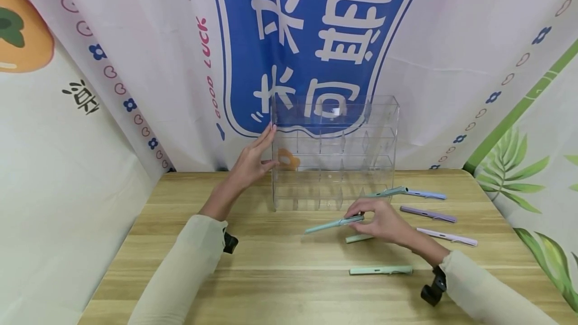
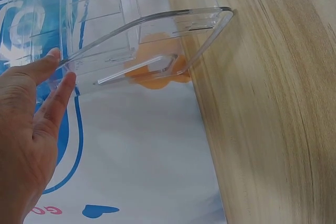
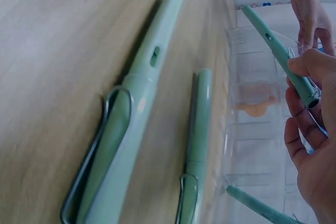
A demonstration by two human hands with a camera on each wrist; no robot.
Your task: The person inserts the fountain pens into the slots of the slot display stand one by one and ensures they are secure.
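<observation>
A clear compartment organizer (image 1: 331, 162) stands upright on the table. My left hand (image 1: 253, 164) holds its left side edge between thumb and fingers; the edge lies between the digits of that hand (image 2: 31, 124) in the left wrist view. In front of the organizer, my right hand (image 1: 377, 219) pinches a teal pen (image 1: 331, 225) near its clip end, above the table. Below that hand, a pale green pen (image 1: 358, 238) is partly hidden. A mint green pen (image 1: 381, 270) lies nearer the front. Another teal pen (image 1: 388, 192) is by the organizer's lower right corner.
To the right lie a blue pen (image 1: 425, 194), a purple pen (image 1: 429, 214) and a lavender pen (image 1: 447, 236). A printed cloth (image 1: 424, 64) hangs behind the wooden table (image 1: 271, 290).
</observation>
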